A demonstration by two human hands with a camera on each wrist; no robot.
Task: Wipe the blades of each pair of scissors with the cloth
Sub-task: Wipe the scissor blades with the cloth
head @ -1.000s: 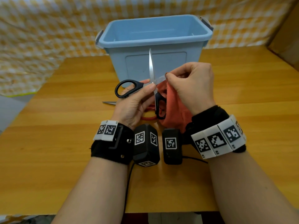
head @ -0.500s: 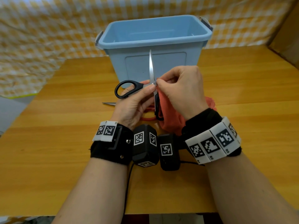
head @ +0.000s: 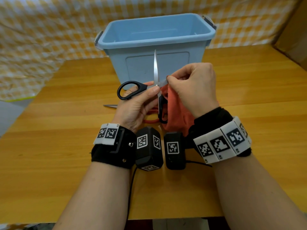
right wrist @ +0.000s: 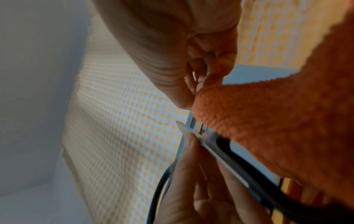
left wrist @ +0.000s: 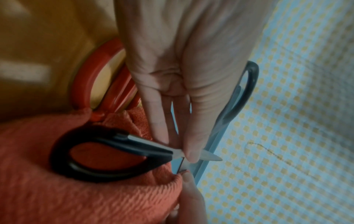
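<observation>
left hand grips the open black scissors, one blade at 12 o'clock, right hand pinches the orange cloth onto the other blade, probably slides tipward next.

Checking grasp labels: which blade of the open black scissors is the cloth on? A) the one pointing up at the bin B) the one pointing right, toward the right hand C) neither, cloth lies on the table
B: the right hand pinches the orange cloth round the right-pointing blade of the black-handled scissors, while the upright blade stands bare.
</observation>
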